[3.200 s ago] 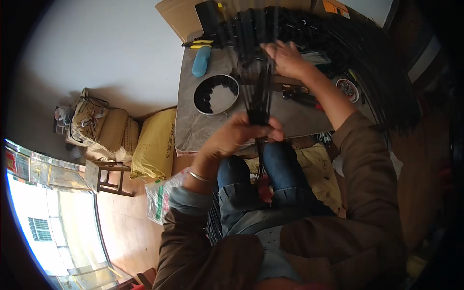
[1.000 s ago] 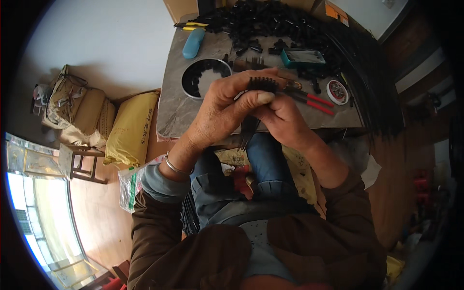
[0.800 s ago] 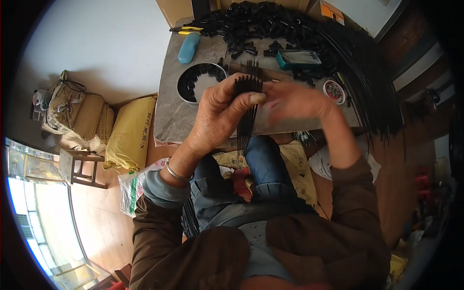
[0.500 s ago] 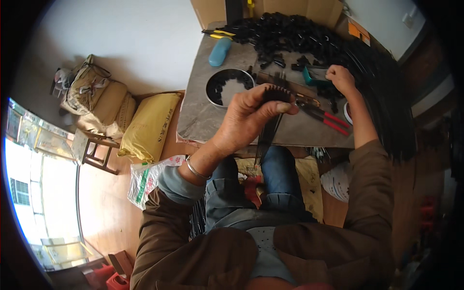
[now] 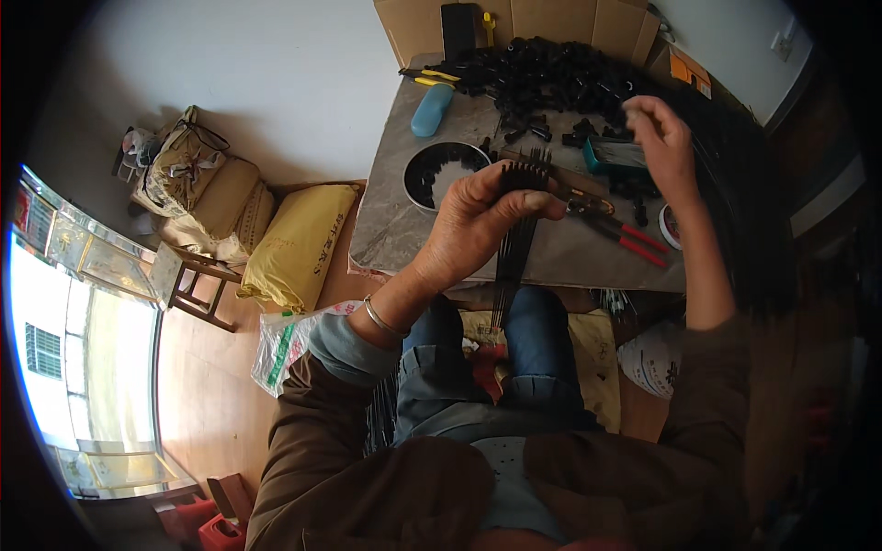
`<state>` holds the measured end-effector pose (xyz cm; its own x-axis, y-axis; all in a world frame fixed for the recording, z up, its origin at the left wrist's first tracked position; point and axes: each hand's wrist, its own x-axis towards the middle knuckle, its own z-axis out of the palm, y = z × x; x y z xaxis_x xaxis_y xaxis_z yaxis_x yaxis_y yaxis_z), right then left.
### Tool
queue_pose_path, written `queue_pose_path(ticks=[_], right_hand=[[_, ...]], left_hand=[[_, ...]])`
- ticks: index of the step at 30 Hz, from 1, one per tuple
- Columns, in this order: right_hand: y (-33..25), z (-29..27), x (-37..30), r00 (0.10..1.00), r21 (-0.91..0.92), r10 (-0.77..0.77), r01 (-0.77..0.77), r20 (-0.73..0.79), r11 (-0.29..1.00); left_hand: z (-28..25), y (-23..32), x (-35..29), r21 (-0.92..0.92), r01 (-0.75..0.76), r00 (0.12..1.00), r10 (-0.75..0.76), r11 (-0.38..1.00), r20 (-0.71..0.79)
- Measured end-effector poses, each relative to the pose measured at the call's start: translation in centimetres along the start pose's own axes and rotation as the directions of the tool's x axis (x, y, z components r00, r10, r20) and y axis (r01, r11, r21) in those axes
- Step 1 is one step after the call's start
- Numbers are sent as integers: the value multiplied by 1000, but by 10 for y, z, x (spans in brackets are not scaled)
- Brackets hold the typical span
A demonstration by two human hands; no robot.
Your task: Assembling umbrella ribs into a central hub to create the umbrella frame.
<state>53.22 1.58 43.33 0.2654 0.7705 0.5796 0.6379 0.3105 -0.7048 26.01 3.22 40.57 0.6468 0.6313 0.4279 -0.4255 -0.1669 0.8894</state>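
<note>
My left hand [image 5: 469,216] is closed around a fanned bundle of thin black rods [image 5: 511,262] above the table's near edge. The rods' upper tips stand in a row over my fingers, and their long ends hang down toward my knees. My right hand [image 5: 666,147] is raised beside a small green tray [image 5: 602,168], its thumb and fingers bent together in a pinch. Anything between those fingertips is too small to make out. Left of the bundle, a round bowl [image 5: 410,190] holds small black pieces. Red-handled pliers [image 5: 634,244] lie right of my left hand.
Black parts [image 5: 560,78] are heaped at the back of the table [image 5: 386,230]. A blue case [image 5: 431,111] and yellow-handled pliers [image 5: 427,76] lie at the back left. Long black rods [image 5: 735,211] drape off the right side. A yellow sack [image 5: 299,243] and a stool [image 5: 197,289] stand left.
My right hand has lifted from the green tray and moved slightly up and right. My left hand still holds the rods. The whole view has shifted a little.
</note>
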Motion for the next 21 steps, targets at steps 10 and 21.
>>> queue_pose_path(ticks=[10, 21], right_hand=[[-91, 8, -58, 890, -156, -426, 450, 162, 879], [-94, 14, -62, 871, -119, -465, 484, 161, 867]], left_hand=[[-1, 1, 1, -16, 28, 1000, -28, 999, 4], [-1, 3, 1, -26, 46, 999, -46, 999, 14]])
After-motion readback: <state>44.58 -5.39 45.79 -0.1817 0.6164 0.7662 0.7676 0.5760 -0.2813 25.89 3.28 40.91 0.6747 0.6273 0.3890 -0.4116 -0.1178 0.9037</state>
